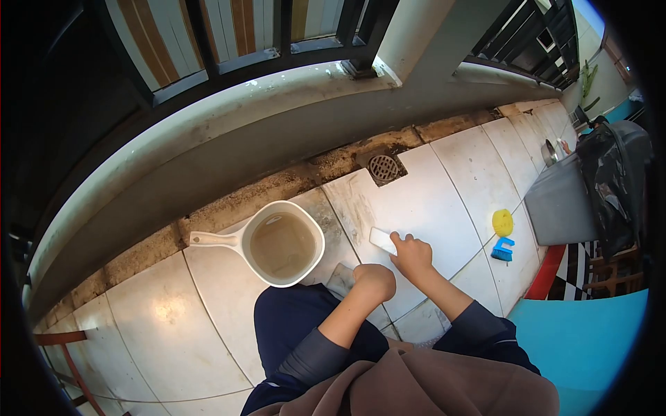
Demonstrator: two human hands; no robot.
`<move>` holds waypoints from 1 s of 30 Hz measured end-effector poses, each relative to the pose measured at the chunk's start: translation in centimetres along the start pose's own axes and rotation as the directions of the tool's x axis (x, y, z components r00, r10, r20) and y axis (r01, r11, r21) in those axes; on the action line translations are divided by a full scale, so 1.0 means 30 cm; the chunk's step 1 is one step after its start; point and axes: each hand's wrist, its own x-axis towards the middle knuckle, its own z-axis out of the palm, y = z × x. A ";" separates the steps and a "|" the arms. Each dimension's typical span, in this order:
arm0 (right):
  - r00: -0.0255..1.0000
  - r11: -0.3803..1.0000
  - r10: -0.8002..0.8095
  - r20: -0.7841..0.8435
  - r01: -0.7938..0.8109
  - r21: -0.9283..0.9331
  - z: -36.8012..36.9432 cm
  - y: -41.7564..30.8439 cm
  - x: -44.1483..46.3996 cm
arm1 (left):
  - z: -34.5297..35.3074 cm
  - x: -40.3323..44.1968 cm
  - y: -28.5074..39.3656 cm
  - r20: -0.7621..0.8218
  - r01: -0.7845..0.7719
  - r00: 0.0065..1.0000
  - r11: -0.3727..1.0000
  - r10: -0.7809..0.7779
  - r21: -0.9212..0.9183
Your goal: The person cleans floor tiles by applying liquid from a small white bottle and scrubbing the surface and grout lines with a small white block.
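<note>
My right hand [412, 254] is closed around a white rectangular block [382, 240], its lower face against the white floor tile [430, 201]. Brownish smears mark the tile just beyond the block. Close by, my left hand [374, 283] is curled by my knee, and its fingers are mostly hidden. A greyish patch [340, 279] shows beside that hand; whether it is a cloth or part of the floor is unclear. To the left stands a white water dipper [321, 243], filled with cloudy water, its handle pointing left.
A round drain grate [383, 168] lies by the dirty wall edge. At right sit a yellow sponge [502, 222] and a blue scrub brush [502, 249]. Beyond them is a grey bin [563, 201] with a black bag. A wooden-legged piece [62, 338] stands far left.
</note>
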 end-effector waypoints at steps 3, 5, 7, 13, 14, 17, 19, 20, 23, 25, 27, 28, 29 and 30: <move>0.999 1.000 0.006 -0.042 -0.006 -0.007 0.009 0.010 0.016 | 0.000 0.008 0.016 -0.006 -0.008 1.000 1.000 0.008 -0.011; 0.998 0.999 0.043 -0.050 -0.043 0.004 0.014 0.001 0.092 | -0.003 0.013 0.019 0.027 -0.008 1.000 1.000 0.008 0.008; 0.996 0.996 0.087 -0.037 -0.087 0.017 0.013 -0.016 0.215 | -0.009 0.008 0.014 0.033 0.001 0.999 1.000 -0.001 0.010; 0.993 0.992 0.120 -0.006 -0.120 0.031 0.037 -0.017 0.318 | -0.002 0.008 -0.014 -0.010 0.040 0.999 0.998 -0.040 0.044; 0.992 0.992 0.123 0.004 -0.123 0.025 0.036 -0.016 0.270 | -0.005 0.002 -0.020 -0.012 0.043 0.999 0.998 -0.043 0.040; 0.994 0.996 0.091 0.055 -0.090 -0.018 -0.002 -0.012 0.049 | -0.025 -0.034 -0.018 0.006 0.015 1.000 1.000 -0.015 -0.003; 0.996 0.997 0.070 0.055 -0.069 -0.017 -0.010 0.005 -0.033 | -0.008 -0.012 -0.011 -0.016 0.004 1.000 1.000 -0.004 -0.022; 0.997 0.998 0.064 0.048 -0.063 -0.016 -0.007 0.017 -0.056 | -0.002 -0.004 -0.005 -0.025 -0.004 1.000 1.000 0.004 -0.028; 0.996 0.996 0.086 0.012 -0.086 -0.019 0.010 0.032 -0.019 | -0.007 0.003 0.010 0.017 0.006 1.000 1.000 -0.006 -0.014; 0.993 0.993 0.118 -0.011 -0.118 0.002 0.021 0.035 0.069 | -0.002 0.011 0.009 0.019 0.003 1.000 1.000 -0.003 -0.003; 0.987 0.987 0.156 -0.025 -0.156 0.029 0.037 0.036 0.174 | -0.003 0.008 0.000 0.024 0.010 1.000 1.000 -0.011 0.005; 0.984 0.984 0.177 -0.030 -0.176 0.031 0.046 0.036 0.225 | -0.007 0.004 -0.003 0.028 0.015 1.000 1.000 -0.015 0.009; 0.980 0.980 0.198 -0.034 -0.197 0.032 0.056 0.038 0.246 | -0.009 0.000 -0.004 0.032 0.018 0.999 1.000 -0.019 0.012; 0.979 0.978 0.204 -0.014 -0.204 0.037 0.052 0.036 0.236 | -0.005 0.000 -0.005 0.028 0.030 0.999 0.999 -0.031 0.021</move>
